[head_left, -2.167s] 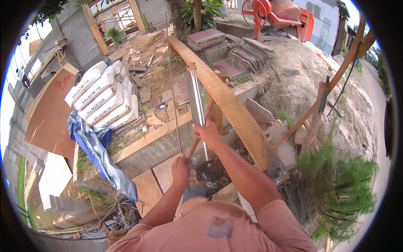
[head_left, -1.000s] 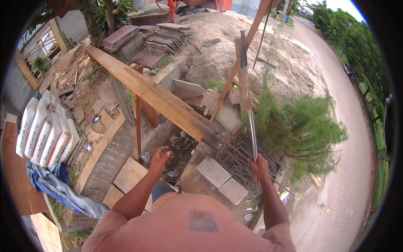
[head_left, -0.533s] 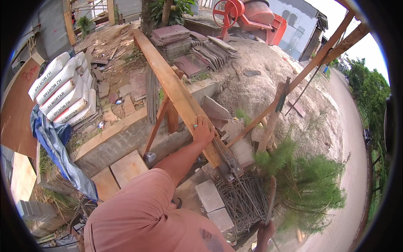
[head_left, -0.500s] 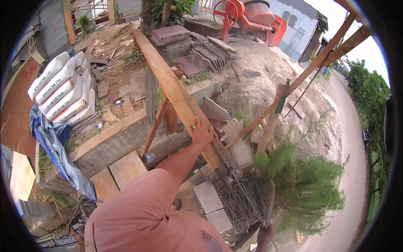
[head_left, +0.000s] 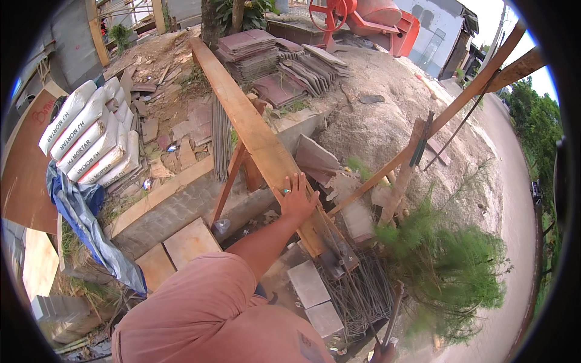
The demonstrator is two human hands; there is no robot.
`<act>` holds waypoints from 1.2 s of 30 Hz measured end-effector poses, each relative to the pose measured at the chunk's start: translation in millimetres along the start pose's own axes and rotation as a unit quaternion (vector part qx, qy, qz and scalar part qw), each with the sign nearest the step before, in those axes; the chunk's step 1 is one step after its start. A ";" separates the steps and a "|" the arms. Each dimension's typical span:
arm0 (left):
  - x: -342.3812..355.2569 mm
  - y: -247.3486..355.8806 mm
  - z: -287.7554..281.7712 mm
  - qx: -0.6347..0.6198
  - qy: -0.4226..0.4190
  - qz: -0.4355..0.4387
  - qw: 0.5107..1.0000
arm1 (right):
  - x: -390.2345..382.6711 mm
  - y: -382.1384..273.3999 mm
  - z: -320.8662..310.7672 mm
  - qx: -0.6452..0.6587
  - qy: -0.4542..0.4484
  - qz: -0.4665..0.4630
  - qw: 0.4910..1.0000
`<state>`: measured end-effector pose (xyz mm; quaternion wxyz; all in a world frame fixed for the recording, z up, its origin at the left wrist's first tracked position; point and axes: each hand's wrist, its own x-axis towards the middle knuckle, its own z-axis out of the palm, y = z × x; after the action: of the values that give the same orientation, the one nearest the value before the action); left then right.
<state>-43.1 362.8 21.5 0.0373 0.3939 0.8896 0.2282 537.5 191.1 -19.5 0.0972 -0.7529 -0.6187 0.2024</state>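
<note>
My left hand [head_left: 298, 196] lies on the long wooden plank [head_left: 245, 124], fingers spread, close to the plank's near end. A metal fitting [head_left: 340, 259] sits at that end. From it a thin steel rod [head_left: 362, 300] slants down toward my right hand [head_left: 382, 353], which is partly cut off by the lower edge. The right fingers are closed around a metal bar [head_left: 394, 311] that points up and away. Below the plank's end lies a tangled pile of bent steel rods [head_left: 372, 284], beside two pale square slabs [head_left: 308, 283].
Wooden props [head_left: 229, 181] hold up the plank over a low concrete wall [head_left: 163, 199]. A leafy green shrub [head_left: 451, 272] stands to the right, below a slanting timber [head_left: 439, 124]. Farther off are stacked roof tiles [head_left: 248, 54], white sacks [head_left: 85, 136] and an orange concrete mixer [head_left: 375, 21].
The view has shifted slightly. My right hand and the metal bar have moved lower, toward the bottom edge. My left hand stays on the plank, with its fingers a little more spread.
</note>
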 end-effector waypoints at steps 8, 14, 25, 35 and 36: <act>0.1 4.1 -11.6 0.065 -0.038 0.019 0.997 | -26.8 -58.8 -8.5 0.028 0.127 -0.095 0.987; -1.7 1.9 -6.2 0.049 -0.018 0.052 0.997 | -20.2 -45.3 -4.6 0.016 0.126 -0.106 0.986; 1.1 -12.5 7.1 0.009 0.011 0.081 0.997 | -19.4 -42.2 -14.8 0.013 0.112 -0.126 0.986; 3.2 -10.6 12.3 0.044 0.025 0.073 0.996 | -42.8 -68.3 -13.7 -0.054 0.260 -0.182 0.947; 3.2 -8.5 11.9 0.042 0.016 0.073 0.996 | -44.6 -67.8 -13.8 -0.063 0.251 -0.173 0.950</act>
<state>-48.2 364.6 7.5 -0.0106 0.4555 0.8676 0.1992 476.1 163.9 28.1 0.2356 -0.6657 -0.7061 -0.0526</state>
